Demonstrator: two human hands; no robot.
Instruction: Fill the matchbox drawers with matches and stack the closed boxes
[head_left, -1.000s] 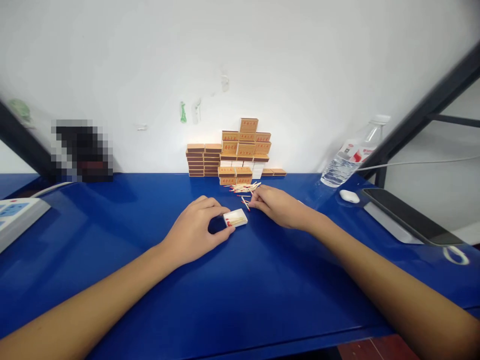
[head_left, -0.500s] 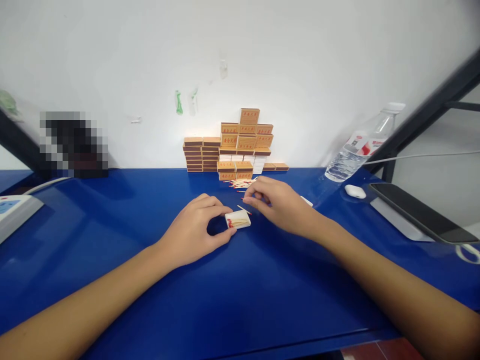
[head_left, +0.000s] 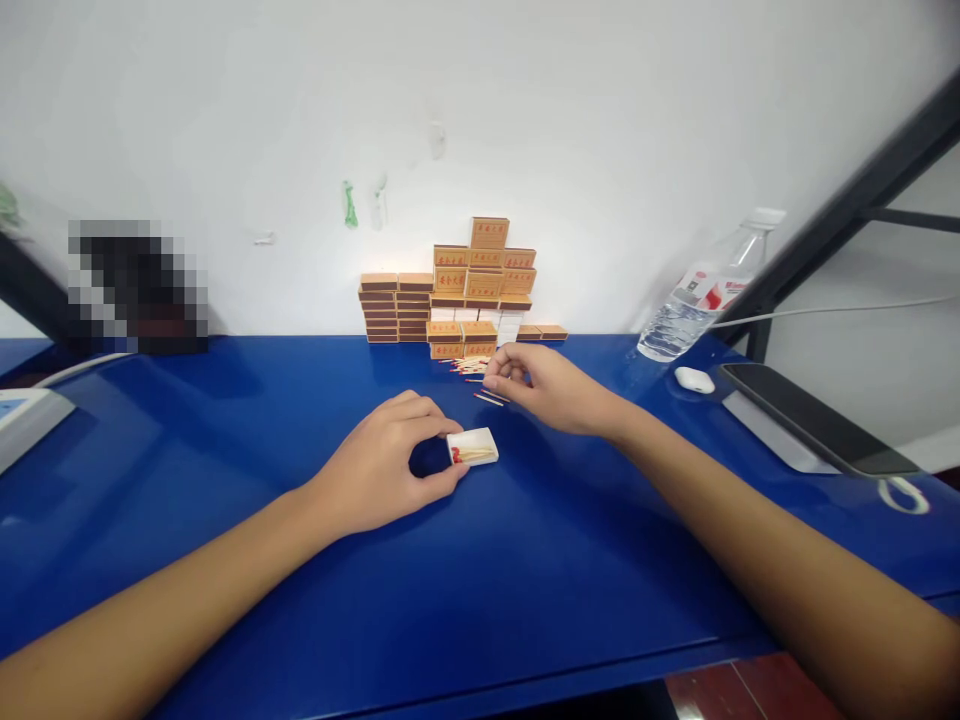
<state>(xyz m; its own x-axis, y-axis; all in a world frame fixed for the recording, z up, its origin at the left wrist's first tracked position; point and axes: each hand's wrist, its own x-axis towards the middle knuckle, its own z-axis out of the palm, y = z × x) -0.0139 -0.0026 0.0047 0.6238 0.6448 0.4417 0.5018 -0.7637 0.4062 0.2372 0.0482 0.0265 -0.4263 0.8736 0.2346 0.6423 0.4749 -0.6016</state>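
Note:
My left hand (head_left: 382, 462) pinches the left end of a small white matchbox tray (head_left: 474, 446) that lies on the blue table (head_left: 225, 440) with red-tipped matches in it. My right hand (head_left: 546, 387) hovers farther back with its fingers curled over a scatter of loose matches (head_left: 472, 368); whether a match is between the fingertips I cannot make out. One or two stray matches (head_left: 489, 399) lie just below that hand.
Stacks of brown matchboxes (head_left: 465, 295) stand against the white wall. A water bottle (head_left: 694, 303), a white earbud case (head_left: 694, 379) and a dark phone (head_left: 814, 418) sit at the right. A power strip (head_left: 22, 420) lies at the left edge.
My right hand came down to the tray, then drew back toward the loose pile of matches. My left hand stayed on the tray.

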